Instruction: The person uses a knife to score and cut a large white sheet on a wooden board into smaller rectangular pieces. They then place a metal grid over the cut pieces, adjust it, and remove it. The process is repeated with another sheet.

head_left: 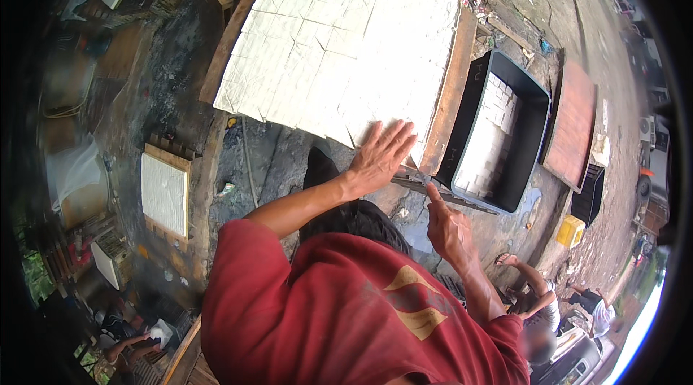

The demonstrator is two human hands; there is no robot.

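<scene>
Lying flat on the slab (pixel 339 38), fingers spread, the left hand (pixel 379 156) is near the knife (pixel 417 168) gripped in the right hand (pixel 449 228); the slab sits on a board (pixel 451 93); if the knife slips, it could cut the left hand.

White slab (pixel 339 46) is showing a smooth, creased face on a matt wooden board (pixel 449 89).
Right of the slab, the crate (pixel 530 125) is looking like smooth dark plastic with a faint sheen; farther right of the slab, a reddish panel (pixel 570 125) is looking like worn, matt wood. Below the slab, the shirt (pixel 325 298) is hanging in matt red cloth.
</scene>
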